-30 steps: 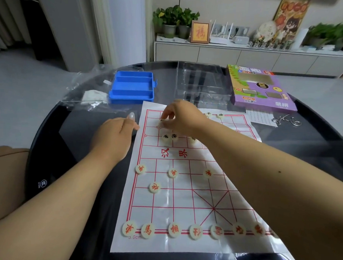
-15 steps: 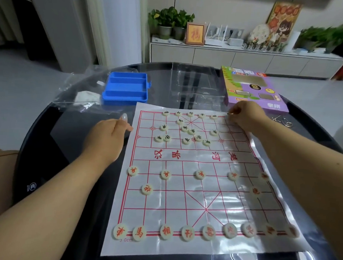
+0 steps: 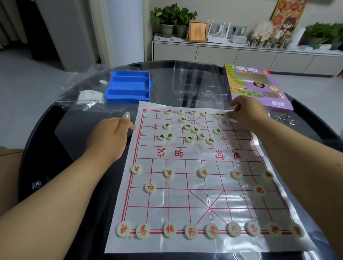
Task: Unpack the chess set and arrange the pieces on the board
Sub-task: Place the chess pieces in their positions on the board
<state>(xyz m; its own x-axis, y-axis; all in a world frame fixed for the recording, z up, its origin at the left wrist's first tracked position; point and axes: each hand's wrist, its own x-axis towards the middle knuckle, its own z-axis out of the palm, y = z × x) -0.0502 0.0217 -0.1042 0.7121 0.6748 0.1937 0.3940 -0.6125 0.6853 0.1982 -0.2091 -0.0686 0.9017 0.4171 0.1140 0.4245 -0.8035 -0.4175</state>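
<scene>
A white xiangqi board sheet (image 3: 203,191) with red lines lies on a dark round table (image 3: 66,144). Red-lettered pieces (image 3: 190,231) line the near row, with more on the rows above it. Black-lettered pieces (image 3: 194,129) sit in the far half, some along the back row and several loosely clustered. My right hand (image 3: 247,112) is at the far right corner, fingers curled, pinching a pale piece (image 3: 226,114) on the back row. My left hand (image 3: 110,138) rests on the table at the sheet's left edge, fingertips touching the edge and holding nothing.
A blue compartment tray (image 3: 129,86) stands beyond the sheet's far left corner, with a crumpled plastic bag (image 3: 85,89) to its left. A clear plastic insert (image 3: 199,83) and a purple game box (image 3: 256,84) lie behind the sheet. Metal wire rings (image 3: 284,119) lie at the right.
My right hand has swung from the far left of the board to its far right corner. My left hand has stayed at the left edge.
</scene>
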